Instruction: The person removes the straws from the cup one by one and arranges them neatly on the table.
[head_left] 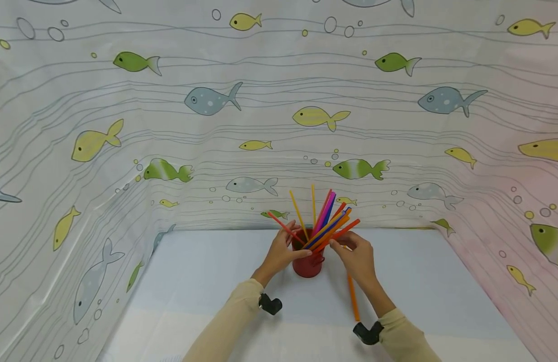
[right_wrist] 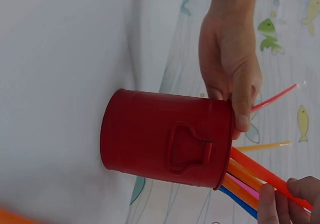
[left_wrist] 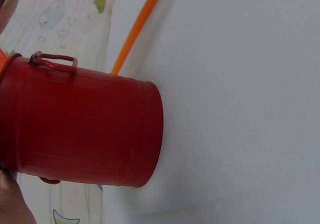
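Observation:
A small red metal bucket point(head_left: 307, 267) with a side handle stands upright on the white table, a bunch of coloured straws point(head_left: 326, 221) leaning out of its mouth. My left hand point(head_left: 281, 250) grips the bucket's rim from the left, its thumb across the near side; the right wrist view shows that thumb point(right_wrist: 242, 102) on the rim. At the bucket's right, my right hand point(head_left: 359, 256) pinches red and orange straws point(right_wrist: 272, 179) near the rim. A separate orange straw point(head_left: 353, 296) lies on the table below that hand.
White tabletop point(head_left: 206, 281) surrounds the bucket. A fish-patterned sheet point(head_left: 279, 100) rises behind the table and along both sides. Black wrist cameras point(head_left: 270, 303) sit at both sleeves, the right one close to the loose straw's near end.

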Demonstrator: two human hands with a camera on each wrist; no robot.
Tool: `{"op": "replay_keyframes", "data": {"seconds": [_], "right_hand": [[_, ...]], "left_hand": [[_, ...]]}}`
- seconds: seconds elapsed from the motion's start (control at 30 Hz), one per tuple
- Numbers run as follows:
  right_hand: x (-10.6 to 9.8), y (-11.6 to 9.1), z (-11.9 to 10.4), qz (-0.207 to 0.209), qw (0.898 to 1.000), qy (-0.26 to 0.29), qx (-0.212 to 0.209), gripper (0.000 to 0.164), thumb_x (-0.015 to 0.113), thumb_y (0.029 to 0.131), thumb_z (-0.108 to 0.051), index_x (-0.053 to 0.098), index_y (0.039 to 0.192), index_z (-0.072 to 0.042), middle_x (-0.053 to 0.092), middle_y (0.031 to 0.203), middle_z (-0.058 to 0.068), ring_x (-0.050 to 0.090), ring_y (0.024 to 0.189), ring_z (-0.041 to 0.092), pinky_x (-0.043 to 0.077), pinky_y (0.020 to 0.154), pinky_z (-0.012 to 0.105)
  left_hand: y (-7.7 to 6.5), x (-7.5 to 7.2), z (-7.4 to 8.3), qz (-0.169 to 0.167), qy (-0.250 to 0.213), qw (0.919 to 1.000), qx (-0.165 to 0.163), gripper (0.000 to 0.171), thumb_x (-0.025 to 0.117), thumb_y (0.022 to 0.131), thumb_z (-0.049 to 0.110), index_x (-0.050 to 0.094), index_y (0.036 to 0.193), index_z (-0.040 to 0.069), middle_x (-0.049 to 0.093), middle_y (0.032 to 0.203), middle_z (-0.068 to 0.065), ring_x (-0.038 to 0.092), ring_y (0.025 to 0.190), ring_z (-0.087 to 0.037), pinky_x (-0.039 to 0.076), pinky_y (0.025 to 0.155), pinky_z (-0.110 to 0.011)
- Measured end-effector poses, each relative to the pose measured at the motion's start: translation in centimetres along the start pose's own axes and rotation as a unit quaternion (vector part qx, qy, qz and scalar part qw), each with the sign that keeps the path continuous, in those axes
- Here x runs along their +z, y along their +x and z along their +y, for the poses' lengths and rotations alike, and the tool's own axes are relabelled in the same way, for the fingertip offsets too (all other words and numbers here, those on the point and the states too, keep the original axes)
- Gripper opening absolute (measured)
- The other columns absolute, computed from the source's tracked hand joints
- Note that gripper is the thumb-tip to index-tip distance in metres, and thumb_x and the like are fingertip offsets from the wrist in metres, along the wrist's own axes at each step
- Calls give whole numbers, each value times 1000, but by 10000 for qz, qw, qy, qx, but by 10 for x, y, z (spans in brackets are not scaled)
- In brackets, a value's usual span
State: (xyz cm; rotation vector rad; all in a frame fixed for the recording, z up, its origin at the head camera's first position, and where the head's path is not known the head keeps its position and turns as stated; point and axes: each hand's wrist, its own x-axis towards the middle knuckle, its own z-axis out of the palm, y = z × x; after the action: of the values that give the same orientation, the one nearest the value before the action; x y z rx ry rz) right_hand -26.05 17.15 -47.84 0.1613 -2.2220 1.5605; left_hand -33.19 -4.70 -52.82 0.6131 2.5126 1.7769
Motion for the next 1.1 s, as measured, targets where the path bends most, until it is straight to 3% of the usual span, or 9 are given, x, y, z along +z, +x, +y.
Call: {"op": "replay_keyframes", "data": {"seconds": [0.17, 0.4, 0.67, 0.93, 1.1], "right_hand": [[-8, -1, -22, 92, 9996, 263, -87, 14, 76, 86, -13, 71, 92, -1, 71, 90, 9, 70, 89, 24, 57, 72, 20], [-21, -2, -59, 370, 9992, 144, -89, 15, 75, 85, -7, 68, 91, 5, 69, 89, 15, 70, 91, 28, 56, 72, 17], [-29, 8, -63, 347, 9936, 1022, -323, 14, 72, 86, 0, 65, 91, 10, 67, 93, 23, 71, 89, 29, 57, 77, 25], [-41, 14, -83, 648, 9933, 571, -769, 16, 72, 87, -2, 66, 97, 9, 67, 95, 18, 70, 94, 23, 56, 79, 22], [-50, 19, -82, 683, 9909, 744, -888, 18, 69, 89, 0, 64, 102, 12, 66, 97, 22, 69, 90, 21, 56, 80, 23]], "left_hand": [[1, 0, 0, -16, 22, 10000, 45, 101, 85, 76, 32, 26, 154, 10, 46, 144, -1, 38, 138, -17, 34, 110, -32], [4, 0, -1, -12, 6, 10000, 90, 101, 85, 76, 32, 26, 154, 7, 46, 144, -1, 38, 138, -18, 34, 110, -33], [3, 0, 1, -2, -46, 10000, 20, 98, 85, 77, 28, 27, 154, 12, 46, 144, -2, 38, 138, -16, 34, 111, -33], [0, 0, -1, -24, -259, 9997, 37, 99, 86, 76, 24, 27, 154, 9, 45, 144, -5, 38, 137, -16, 33, 111, -34], [2, 0, -1, -13, -271, 9996, 62, 98, 86, 76, 24, 27, 154, 12, 45, 144, -4, 38, 137, -16, 32, 112, -34]]}}
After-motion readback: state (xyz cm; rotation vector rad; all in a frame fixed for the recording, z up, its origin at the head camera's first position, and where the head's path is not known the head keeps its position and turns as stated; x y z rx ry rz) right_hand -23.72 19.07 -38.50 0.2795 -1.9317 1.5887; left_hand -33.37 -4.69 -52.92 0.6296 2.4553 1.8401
